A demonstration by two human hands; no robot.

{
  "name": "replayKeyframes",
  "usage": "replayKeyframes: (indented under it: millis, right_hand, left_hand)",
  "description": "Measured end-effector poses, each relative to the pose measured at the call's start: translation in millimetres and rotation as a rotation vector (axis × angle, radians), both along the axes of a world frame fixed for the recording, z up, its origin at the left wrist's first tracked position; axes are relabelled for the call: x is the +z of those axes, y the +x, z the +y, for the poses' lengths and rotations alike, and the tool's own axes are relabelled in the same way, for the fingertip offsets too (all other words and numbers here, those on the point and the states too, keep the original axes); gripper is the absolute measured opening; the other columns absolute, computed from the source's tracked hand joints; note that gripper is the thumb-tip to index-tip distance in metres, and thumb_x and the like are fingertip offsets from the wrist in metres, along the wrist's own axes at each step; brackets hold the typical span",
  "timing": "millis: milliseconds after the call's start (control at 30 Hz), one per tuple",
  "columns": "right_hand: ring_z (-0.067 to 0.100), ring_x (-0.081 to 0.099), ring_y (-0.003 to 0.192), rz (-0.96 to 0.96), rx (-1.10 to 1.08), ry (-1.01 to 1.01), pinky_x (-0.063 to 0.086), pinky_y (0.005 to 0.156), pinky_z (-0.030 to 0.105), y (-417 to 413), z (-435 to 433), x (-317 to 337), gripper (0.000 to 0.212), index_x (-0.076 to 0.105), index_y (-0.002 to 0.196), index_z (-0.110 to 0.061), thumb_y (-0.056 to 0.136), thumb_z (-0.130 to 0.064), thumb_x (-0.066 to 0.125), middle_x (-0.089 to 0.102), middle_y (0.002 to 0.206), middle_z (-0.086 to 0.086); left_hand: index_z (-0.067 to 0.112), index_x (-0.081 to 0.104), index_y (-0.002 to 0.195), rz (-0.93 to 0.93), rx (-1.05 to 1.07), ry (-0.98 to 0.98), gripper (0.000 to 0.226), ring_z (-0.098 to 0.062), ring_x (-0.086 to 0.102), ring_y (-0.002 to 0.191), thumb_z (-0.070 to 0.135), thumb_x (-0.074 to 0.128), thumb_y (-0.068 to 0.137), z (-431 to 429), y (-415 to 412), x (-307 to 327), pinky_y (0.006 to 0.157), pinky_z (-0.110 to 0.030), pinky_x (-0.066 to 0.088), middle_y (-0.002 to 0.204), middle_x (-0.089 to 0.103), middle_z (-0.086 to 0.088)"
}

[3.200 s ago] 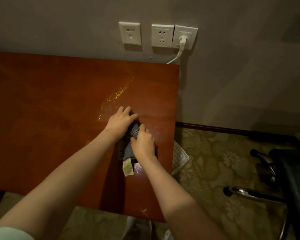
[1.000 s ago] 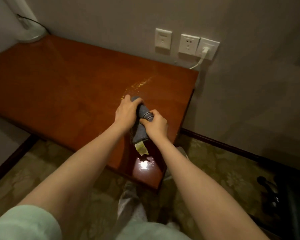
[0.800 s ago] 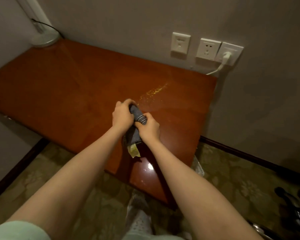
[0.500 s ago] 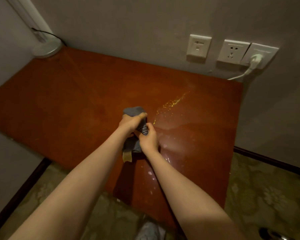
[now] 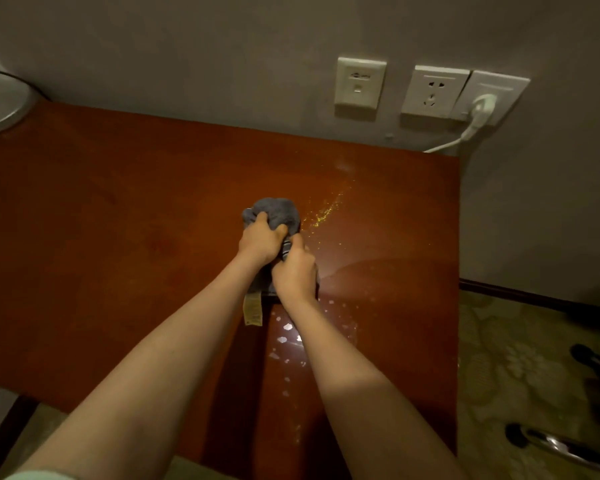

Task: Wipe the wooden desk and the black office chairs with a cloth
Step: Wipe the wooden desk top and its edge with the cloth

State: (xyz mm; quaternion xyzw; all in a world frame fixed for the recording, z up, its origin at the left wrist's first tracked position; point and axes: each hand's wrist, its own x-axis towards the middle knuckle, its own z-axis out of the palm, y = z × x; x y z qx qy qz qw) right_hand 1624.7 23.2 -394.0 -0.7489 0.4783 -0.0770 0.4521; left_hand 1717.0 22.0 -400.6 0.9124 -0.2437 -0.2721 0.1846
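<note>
The reddish-brown wooden desk (image 5: 101,237) fills the middle of the head view, set against a grey wall. A bunched grey cloth (image 5: 278,211) with a yellowish label hanging at its near end lies on the desk's centre. My left hand (image 5: 260,239) grips the far bunched part of the cloth. My right hand (image 5: 295,271) grips its near part, close beside the left hand. Yellow specks streak the wood just right of the cloth. Part of a black office chair with chrome arms (image 5: 565,445) shows at the lower right.
Three white wall sockets (image 5: 433,91) sit above the desk's back right, one with a white plug and cable. A pale lamp base (image 5: 0,102) stands on the far left corner. Wet spots glisten near the front edge. Patterned carpet (image 5: 520,362) lies to the right.
Both hands have carried the cloth farther from the front edge toward the desk's centre, next to the yellow specks. The view has swung back to the right and moved closer.
</note>
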Motion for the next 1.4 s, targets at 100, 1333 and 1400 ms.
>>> replayKeyframes:
  millis: [100, 1333, 1400]
  right_hand:
    - [0.037, 0.054, 0.108, 0.012, -0.052, -0.007, 0.044, 0.084, 0.041, -17.1, -12.9, -0.6, 0.045, 0.041, 0.132, -0.009, 0.089, -0.002, 0.049, 0.054, 0.121, 0.017]
    - [0.031, 0.058, 0.089, -0.076, -0.605, 0.079, 0.035, 0.063, 0.029, -244.7, -107.6, 18.4, 0.024, 0.059, 0.106, -0.006, 0.091, 0.000, 0.041, 0.063, 0.099, 0.017]
    - [0.028, 0.054, 0.083, -0.092, -0.551, 0.069, 0.031, 0.061, 0.027, -228.9, -109.3, 28.6, 0.023, 0.058, 0.106, -0.005, 0.091, 0.000, 0.042, 0.063, 0.099, 0.017]
  left_hand:
    - [0.007, 0.026, 0.144, 0.009, -0.050, -0.001, 0.057, -0.038, 0.055, 0.104, 0.033, 0.043, 0.096, -17.0, -18.7, 0.0, 0.068, -0.033, 0.038, 0.131, 0.049, -0.023]
    - [0.005, 0.040, 0.126, -0.113, -0.521, -0.090, 0.038, -0.039, 0.055, 0.104, 0.024, 0.049, 0.094, -136.9, -264.0, 33.7, 0.069, -0.038, 0.042, 0.128, 0.047, -0.021]
    - [0.006, 0.040, 0.127, -0.122, -0.478, -0.108, 0.039, -0.038, 0.055, 0.103, 0.025, 0.050, 0.093, -136.9, -243.4, 44.7, 0.068, -0.036, 0.041, 0.128, 0.047, -0.019]
